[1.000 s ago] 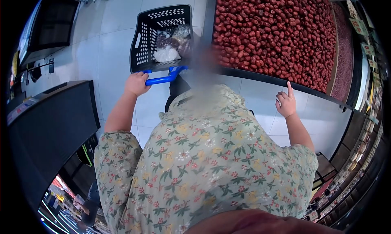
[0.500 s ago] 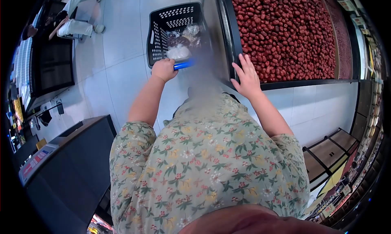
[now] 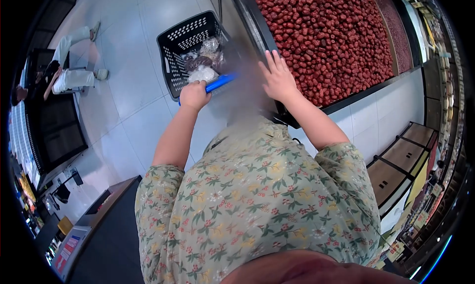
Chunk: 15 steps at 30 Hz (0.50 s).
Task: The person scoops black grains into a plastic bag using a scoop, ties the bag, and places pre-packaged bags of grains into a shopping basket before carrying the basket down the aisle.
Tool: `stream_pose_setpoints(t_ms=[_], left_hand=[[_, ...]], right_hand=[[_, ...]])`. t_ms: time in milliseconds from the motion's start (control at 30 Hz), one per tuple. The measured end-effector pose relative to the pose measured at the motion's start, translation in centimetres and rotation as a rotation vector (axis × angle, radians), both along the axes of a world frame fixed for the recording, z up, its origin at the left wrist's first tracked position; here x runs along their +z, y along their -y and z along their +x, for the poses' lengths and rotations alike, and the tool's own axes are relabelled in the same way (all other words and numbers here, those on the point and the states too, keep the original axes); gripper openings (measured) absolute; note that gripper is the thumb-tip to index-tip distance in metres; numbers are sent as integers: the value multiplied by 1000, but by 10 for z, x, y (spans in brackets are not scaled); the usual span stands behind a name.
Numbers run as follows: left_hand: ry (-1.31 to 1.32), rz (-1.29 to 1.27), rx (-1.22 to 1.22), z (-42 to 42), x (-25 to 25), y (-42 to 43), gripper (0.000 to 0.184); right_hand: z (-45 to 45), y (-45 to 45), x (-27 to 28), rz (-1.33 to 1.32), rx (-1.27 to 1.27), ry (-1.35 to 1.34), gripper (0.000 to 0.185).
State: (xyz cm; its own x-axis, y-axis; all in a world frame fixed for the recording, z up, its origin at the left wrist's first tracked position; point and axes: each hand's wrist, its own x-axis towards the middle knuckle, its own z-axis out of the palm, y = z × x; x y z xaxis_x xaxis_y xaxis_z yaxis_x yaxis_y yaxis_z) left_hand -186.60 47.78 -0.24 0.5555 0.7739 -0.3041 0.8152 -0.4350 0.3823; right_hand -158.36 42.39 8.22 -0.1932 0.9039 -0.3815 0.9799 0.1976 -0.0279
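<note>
My left hand is wrapped round the blue handle of a black perforated shopping basket or cart. Inside it lie several clear plastic bags, among them a white one and one with dark contents. My right hand is open, fingers spread, at the dark rim of a large bin of red dates. Whether its fingers touch the rim or only hover over it, I cannot tell. A grey blur hides the area between my hands, including the right end of the handle.
Beyond the dates is a section of smaller reddish goods. A seated person is at the upper left beside a dark display case. A dark counter stands at lower left, and wooden shelving at right. Pale floor tiles run between.
The basket and my left hand have shifted slightly left in view. The date bin has turned and moved left too. My right hand has moved up and left along the bin's edge.
</note>
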Motion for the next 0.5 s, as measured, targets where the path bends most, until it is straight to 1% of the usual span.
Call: stream_pose_setpoints(t_ms=[67,100,133,233,267,333,367,400,433,467,500], left_hand=[[-26,-6,20,-1,-5,-7,20],[-23,-1,22,-1,-6,-14,20],[-9,6,9,-1,-8,-23,20],[-19,8,38,-5,-20,-46,20],[-11,16,22,-4,-21,-54,20],[-26,0,80,-5,-22,-65,21],[4,10,71,-6,-26,-75,22],[-1,32,62,-6,-32,-84,22],[-21,25,59,-6,-35,-91,22],[-40,18,54,-5,-36,-100,21],[-36,-10,62,-3,-34,-111,21]], right_hand=[[1,-2,-6,1,13,-10,60],[2,-5,-8,46,34,3,53],[2,-8,-9,26,41,38,49],[5,-11,-14,81,29,-4,46],[4,-14,-11,115,-33,-124,48],[1,-16,-3,84,-42,-149,48],[0,-22,4,37,-93,-171,48],[-3,-33,25,-67,-174,-246,48],[-4,-39,31,-96,-201,-272,48],[-3,-42,33,-125,-231,-298,49],[2,-34,24,-110,-243,-309,49]])
